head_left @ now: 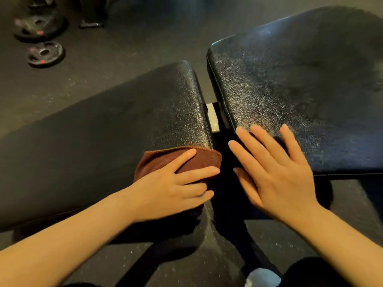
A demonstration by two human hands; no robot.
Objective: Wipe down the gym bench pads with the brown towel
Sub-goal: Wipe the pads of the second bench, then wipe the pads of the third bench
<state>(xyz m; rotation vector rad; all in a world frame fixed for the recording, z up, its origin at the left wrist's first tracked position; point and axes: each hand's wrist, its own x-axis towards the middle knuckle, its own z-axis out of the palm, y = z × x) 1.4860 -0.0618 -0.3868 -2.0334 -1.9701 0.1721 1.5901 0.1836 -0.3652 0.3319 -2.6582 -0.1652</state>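
Two weight plates lie on the dark rubber floor (124, 44) at 10–11 o'clock: a larger weight plate (39, 25) and a smaller weight plate (45, 53) just nearer, both well apart from the bench. A dark equipment foot (91, 23) sits at 11 o'clock.

Left pad (103, 125) and right pad (300, 85) are separated by a narrow gap running 12 to 6 o'clock; a pale metal bracket (213, 118) shows inside it. The right pad sits tilted and higher in view.

The brown towel (199, 157) lies on the left pad's near corner at 6–7 o'clock, its stitched edge reaching the pad's gap-side edge. The left hand (176, 183) presses it flat, fingers straight, pointing toward 3 o'clock. The right hand (275, 172) is spread, fingers straight, at the right pad's near-left corner, holding nothing; contact with the pad cannot be confirmed.

Floor around the bench at 9 and 12 o'clock is unobstructed.
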